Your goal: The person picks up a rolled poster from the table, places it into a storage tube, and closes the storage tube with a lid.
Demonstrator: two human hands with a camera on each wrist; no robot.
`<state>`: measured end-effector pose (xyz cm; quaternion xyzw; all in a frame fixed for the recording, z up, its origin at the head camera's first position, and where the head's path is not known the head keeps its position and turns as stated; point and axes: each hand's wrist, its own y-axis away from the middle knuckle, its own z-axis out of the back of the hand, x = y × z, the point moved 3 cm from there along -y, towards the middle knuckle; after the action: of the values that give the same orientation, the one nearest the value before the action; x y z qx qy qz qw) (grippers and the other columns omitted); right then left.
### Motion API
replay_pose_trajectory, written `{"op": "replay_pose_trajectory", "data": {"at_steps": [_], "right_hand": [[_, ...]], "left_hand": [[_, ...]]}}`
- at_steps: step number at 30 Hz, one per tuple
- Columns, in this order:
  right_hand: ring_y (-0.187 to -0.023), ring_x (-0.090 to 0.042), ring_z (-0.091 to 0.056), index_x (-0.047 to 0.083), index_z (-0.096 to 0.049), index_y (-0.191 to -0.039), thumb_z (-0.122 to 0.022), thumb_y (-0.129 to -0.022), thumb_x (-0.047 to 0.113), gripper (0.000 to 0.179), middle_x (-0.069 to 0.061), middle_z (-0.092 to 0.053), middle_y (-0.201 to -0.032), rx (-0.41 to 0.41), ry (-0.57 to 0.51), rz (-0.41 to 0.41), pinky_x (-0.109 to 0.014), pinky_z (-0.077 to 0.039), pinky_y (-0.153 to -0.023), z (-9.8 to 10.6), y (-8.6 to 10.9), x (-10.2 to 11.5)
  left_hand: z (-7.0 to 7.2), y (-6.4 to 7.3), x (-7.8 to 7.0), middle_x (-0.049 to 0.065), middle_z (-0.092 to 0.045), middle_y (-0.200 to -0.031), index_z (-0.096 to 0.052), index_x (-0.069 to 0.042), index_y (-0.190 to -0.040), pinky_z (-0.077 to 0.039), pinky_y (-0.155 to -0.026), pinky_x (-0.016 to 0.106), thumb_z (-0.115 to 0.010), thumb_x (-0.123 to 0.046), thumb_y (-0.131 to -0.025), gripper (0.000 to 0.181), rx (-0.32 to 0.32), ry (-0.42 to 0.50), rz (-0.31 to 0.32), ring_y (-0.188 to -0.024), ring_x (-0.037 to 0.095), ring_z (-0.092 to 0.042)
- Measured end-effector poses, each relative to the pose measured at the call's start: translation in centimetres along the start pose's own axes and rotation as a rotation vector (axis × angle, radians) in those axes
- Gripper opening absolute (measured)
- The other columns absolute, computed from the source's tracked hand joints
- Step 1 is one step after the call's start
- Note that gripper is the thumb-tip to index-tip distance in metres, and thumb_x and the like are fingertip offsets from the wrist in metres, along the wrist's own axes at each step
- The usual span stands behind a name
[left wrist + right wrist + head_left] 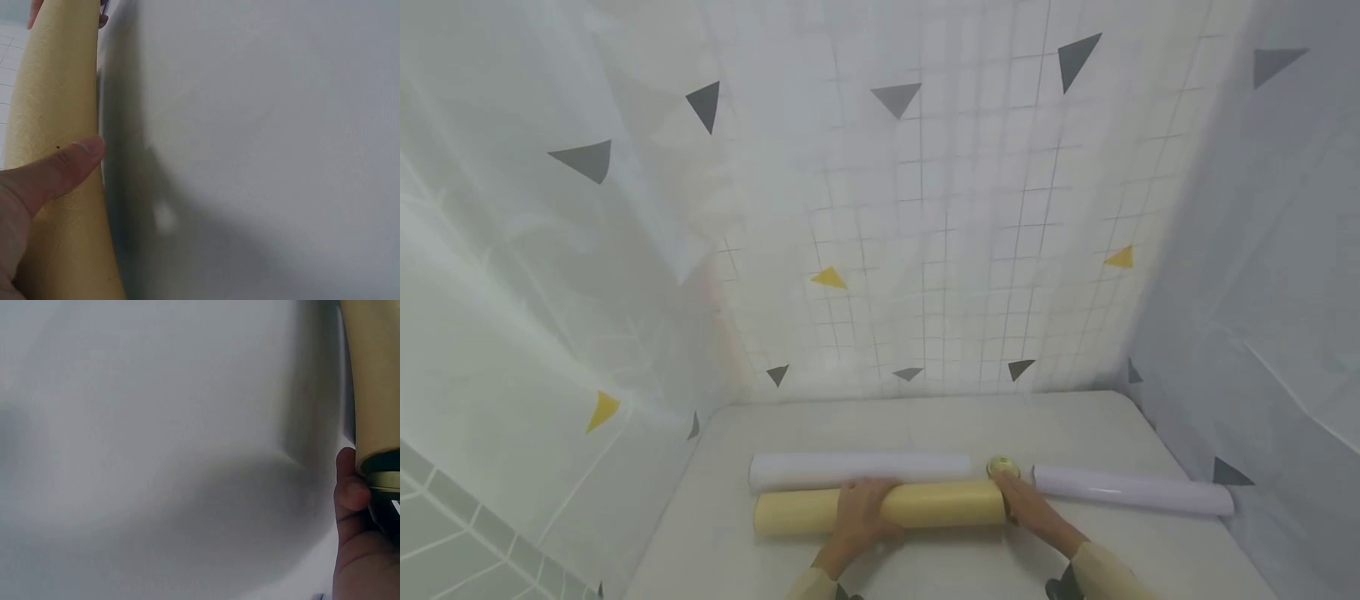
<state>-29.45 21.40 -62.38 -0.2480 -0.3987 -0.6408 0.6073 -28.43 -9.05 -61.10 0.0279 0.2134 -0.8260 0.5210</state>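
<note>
A yellow roll (943,505) lies lengthwise across the white table. My left hand (863,512) grips its middle from above; in the left wrist view the thumb (69,165) presses along the near side. At the roll's right end is my right hand (1028,504), its fingers on a round yellow-gold piece (1003,467). The right wrist view shows a gold band (384,480) with dark green beside the roll's end, fingertips (355,494) against it. Whether this piece touches the roll is unclear. A white roll (857,469) lies just behind the yellow one.
Another pale, glossy roll (1131,490) lies to the right, slanting toward the table's right edge. Translucent sheeting with grey and yellow triangles hangs behind the table (917,417) and on both sides. Tiled wall (482,525) shows at lower left.
</note>
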Motion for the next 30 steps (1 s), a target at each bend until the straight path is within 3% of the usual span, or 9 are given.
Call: {"op": "replay_pose_trajectory", "data": {"at_steps": [2, 7, 10, 14, 18, 20, 24, 27, 30], "right_hand": [[-0.109, -0.029, -0.061, -0.003, -0.039, -0.153, -0.027, -0.11, 0.048, 0.068, -0.027, -0.059, -0.139, 0.001, -0.015, -0.005, -0.042, -0.054, -0.083, -0.1, 0.2, 0.5], [-0.085, -0.021, -0.053, -0.001, -0.048, -0.144, -0.021, -0.109, 0.058, 0.074, -0.01, -0.059, -0.098, 0.014, -0.025, -0.061, -0.034, -0.044, -0.072, -0.5, 0.4, 1.0], [-0.105, -0.032, -0.063, -0.002, -0.046, -0.147, -0.02, -0.109, 0.057, 0.074, -0.02, -0.065, -0.117, 0.024, -0.023, -0.041, -0.047, -0.053, -0.093, -0.4, 0.3, 1.1], [-0.142, -0.053, -0.044, -0.007, -0.032, -0.155, -0.023, -0.109, 0.055, 0.077, -0.033, -0.043, -0.155, 0.059, -0.042, -0.029, -0.071, -0.032, -0.118, -0.2, -0.1, 1.3], [-0.122, -0.039, -0.058, -0.005, -0.035, -0.154, -0.033, -0.106, 0.06, 0.081, -0.026, -0.056, -0.141, 0.102, -0.103, -0.068, -0.059, -0.05, -0.103, -0.2, -0.3, 1.4], [-0.115, -0.029, -0.057, -0.002, -0.037, -0.154, -0.037, -0.103, 0.063, 0.082, -0.019, -0.058, -0.133, 0.122, -0.154, -0.077, -0.055, -0.051, -0.1, -0.2, -0.2, 1.4], [-0.136, -0.048, -0.045, -0.004, -0.031, -0.156, -0.042, -0.103, 0.059, 0.082, -0.03, -0.041, -0.151, 0.179, -0.241, -0.077, -0.071, -0.032, -0.117, -0.4, -0.1, 1.0], [-0.144, -0.053, -0.033, -0.007, -0.025, -0.157, -0.046, -0.103, 0.055, 0.084, -0.034, -0.022, -0.161, 0.228, -0.317, -0.093, -0.076, -0.023, -0.119, -0.6, 0.2, 0.4], [-0.131, -0.045, -0.046, -0.008, -0.023, -0.154, -0.046, -0.104, 0.053, 0.083, -0.033, -0.031, -0.15, 0.286, -0.383, -0.098, -0.067, -0.04, -0.113, -0.7, 0.4, -0.2]], "left_hand": [[0.0, -0.1, 0.1, -0.009, -0.076, -0.121, -0.07, -0.025, -0.124, -0.043, -0.094, 0.041, -0.095, -0.041, -0.055, 0.076, 0.001, -0.004, 0.004, -0.108, 0.015, -0.067], [-0.1, -0.3, 0.4, -0.009, -0.076, -0.122, -0.069, -0.027, -0.124, -0.043, -0.095, 0.042, -0.095, -0.041, -0.055, 0.075, 0.014, 0.008, 0.024, -0.11, 0.016, -0.067], [-0.1, -0.4, 0.5, -0.008, -0.075, -0.124, -0.068, -0.026, -0.126, -0.043, -0.097, 0.043, -0.095, -0.04, -0.056, 0.076, 0.03, 0.028, 0.041, -0.112, 0.017, -0.067], [0.0, -0.6, 0.4, -0.007, -0.075, -0.124, -0.068, -0.024, -0.126, -0.043, -0.097, 0.044, -0.095, -0.04, -0.057, 0.076, 0.036, 0.047, 0.055, -0.112, 0.017, -0.066], [0.3, -0.6, 0.1, -0.007, -0.076, -0.122, -0.07, -0.024, -0.124, -0.042, -0.094, 0.042, -0.095, -0.04, -0.055, 0.076, 0.01, 0.031, 0.032, -0.108, 0.017, -0.067], [0.3, -0.6, 0.0, -0.007, -0.077, -0.12, -0.07, -0.023, -0.123, -0.043, -0.092, 0.041, -0.095, -0.039, -0.054, 0.075, -0.012, 0.024, 0.008, -0.107, 0.017, -0.068], [0.3, -0.4, -0.1, -0.008, -0.077, -0.121, -0.071, -0.023, -0.123, -0.043, -0.092, 0.042, -0.095, -0.039, -0.056, 0.074, -0.036, -0.002, -0.024, -0.107, 0.016, -0.068], [0.1, -0.1, -0.2, -0.008, -0.076, -0.123, -0.071, -0.024, -0.124, -0.044, -0.095, 0.043, -0.095, -0.039, -0.057, 0.074, -0.029, -0.007, -0.031, -0.11, 0.016, -0.067], [-0.1, 0.3, -0.3, -0.009, -0.075, -0.124, -0.07, -0.024, -0.125, -0.043, -0.095, 0.043, -0.095, -0.039, -0.056, 0.075, -0.017, 0.003, -0.031, -0.112, 0.015, -0.066]]}}
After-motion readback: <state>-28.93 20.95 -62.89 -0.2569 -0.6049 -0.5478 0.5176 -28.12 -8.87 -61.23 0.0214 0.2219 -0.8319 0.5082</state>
